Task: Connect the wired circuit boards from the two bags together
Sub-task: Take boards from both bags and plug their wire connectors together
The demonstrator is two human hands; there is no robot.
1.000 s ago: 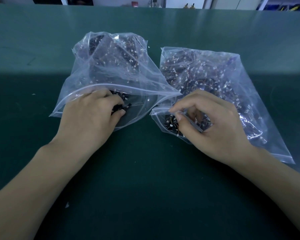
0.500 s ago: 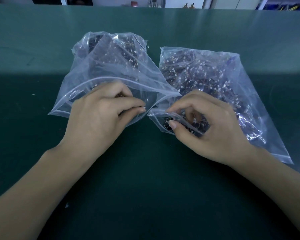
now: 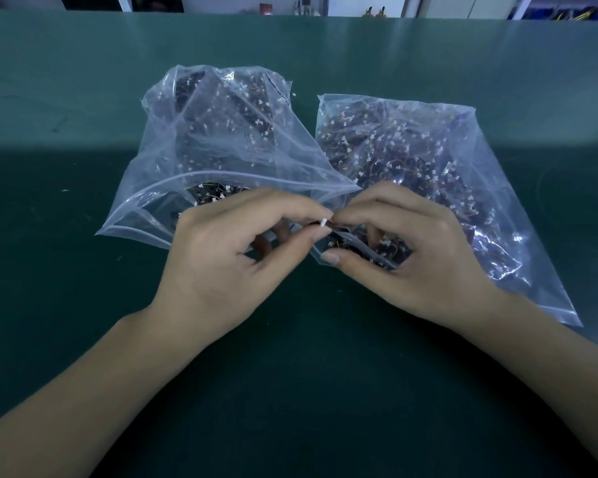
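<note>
Over green table [image 3: 83,98], left hand [image 3: 221,267] and right hand [image 3: 415,257] – fingers curled – pinch white connector [image 3: 323,223].

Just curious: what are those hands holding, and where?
Left hand pinches a white connector between fingertips; right hand meets it there, its grip unclear.

Two bags lie on the table [image 3: 83,305], the left bag [image 3: 201,160] just beside the right bag [image 3: 428,160], their near corners overlapping, each holding a heap of wired circuit boards [image 3: 394,157]. In front of that overlap the left hand [image 3: 228,257] and right hand [image 3: 411,257] meet fingertip to fingertip around a small connector [image 3: 323,223]. The right thumb lies on the right bag's mouth.
</note>
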